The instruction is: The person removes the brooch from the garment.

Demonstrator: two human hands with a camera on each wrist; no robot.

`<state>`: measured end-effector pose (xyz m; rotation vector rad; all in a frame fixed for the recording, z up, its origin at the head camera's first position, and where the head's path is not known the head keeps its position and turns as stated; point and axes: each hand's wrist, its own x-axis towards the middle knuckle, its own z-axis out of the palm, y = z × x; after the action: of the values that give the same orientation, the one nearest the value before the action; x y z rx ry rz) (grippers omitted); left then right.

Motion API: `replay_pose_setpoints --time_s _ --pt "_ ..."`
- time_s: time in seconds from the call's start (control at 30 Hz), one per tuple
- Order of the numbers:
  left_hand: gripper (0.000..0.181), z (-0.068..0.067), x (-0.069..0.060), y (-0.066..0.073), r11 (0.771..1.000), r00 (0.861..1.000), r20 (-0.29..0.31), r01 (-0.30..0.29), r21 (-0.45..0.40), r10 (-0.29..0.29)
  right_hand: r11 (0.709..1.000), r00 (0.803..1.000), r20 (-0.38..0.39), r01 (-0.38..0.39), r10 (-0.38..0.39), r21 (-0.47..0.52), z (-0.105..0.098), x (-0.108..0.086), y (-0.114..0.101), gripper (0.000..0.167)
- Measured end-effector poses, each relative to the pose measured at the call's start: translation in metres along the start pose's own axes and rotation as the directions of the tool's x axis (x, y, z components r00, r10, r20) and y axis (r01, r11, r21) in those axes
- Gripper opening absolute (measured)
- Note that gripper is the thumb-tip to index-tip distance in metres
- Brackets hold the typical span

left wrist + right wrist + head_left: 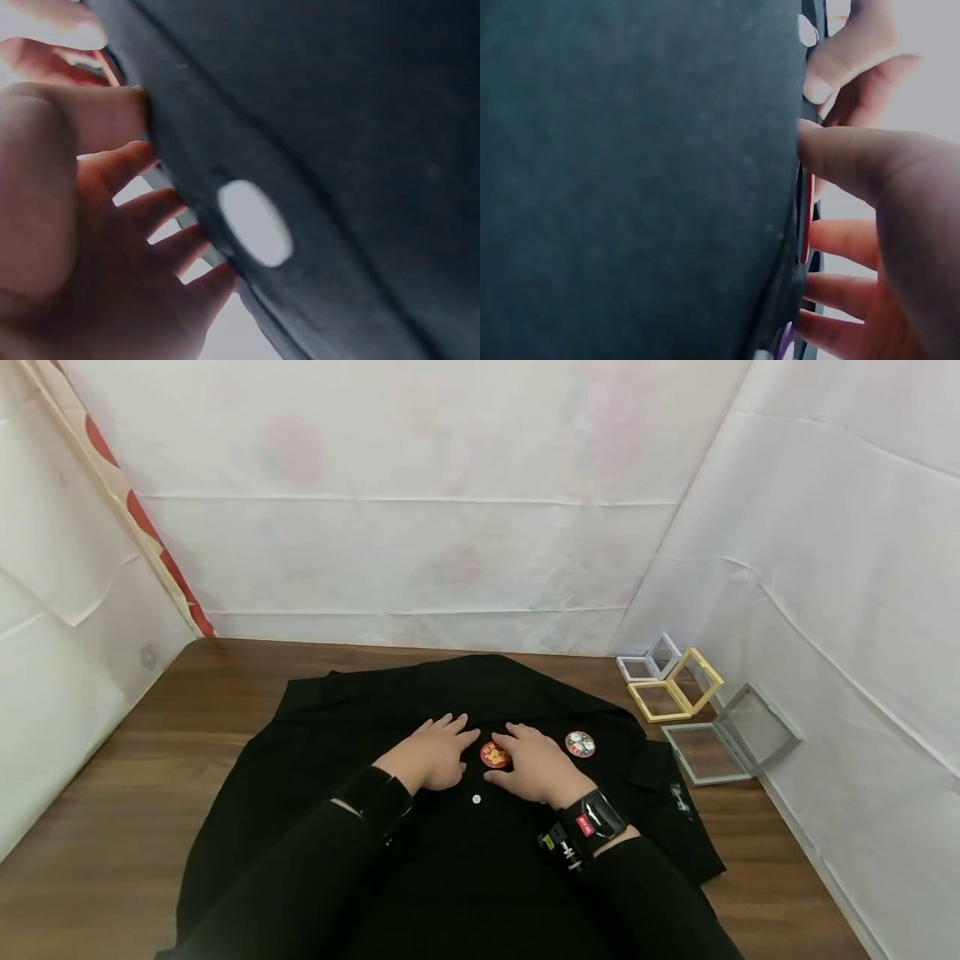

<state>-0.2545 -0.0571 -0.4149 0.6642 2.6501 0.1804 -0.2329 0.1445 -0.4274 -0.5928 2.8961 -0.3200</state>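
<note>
A black shirt with white buttons lies spread over the wooden table. On it sit a red round badge with a yellow design and a second round badge in green, white and red. Left of the red badge, my left hand rests on the cloth, fingers spread and fairly straight. My right hand lies at the red badge's right side, its thumb and index finger by the rim. A white button shows large in the left wrist view. Seen edge-on in the right wrist view, the red badge lies beneath the right hand.
At the right stand three hinged frames with clear panes: a white frame, a yellow frame and a grey frame. White sheets wall the table at the back and sides. A shirt sleeve reaches toward the right edge.
</note>
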Motion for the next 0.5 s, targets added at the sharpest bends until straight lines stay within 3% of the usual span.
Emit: replay_pose_setpoints --time_s 0.13,0.5 --pt "0.06 -0.002 -0.005 0.0 0.999 0.999 -0.003 0.032 -0.004 -0.032 0.999 1.0 -0.019 0.014 -0.013 0.052 0.004 0.001 0.004 0.068" --pt "0.064 -0.002 -0.012 0.004 0.999 0.999 -0.004 0.034 -0.039 -0.034 0.983 0.998 -0.034 0.055 -0.049 0.174 0.014 -0.004 0.021 0.066"
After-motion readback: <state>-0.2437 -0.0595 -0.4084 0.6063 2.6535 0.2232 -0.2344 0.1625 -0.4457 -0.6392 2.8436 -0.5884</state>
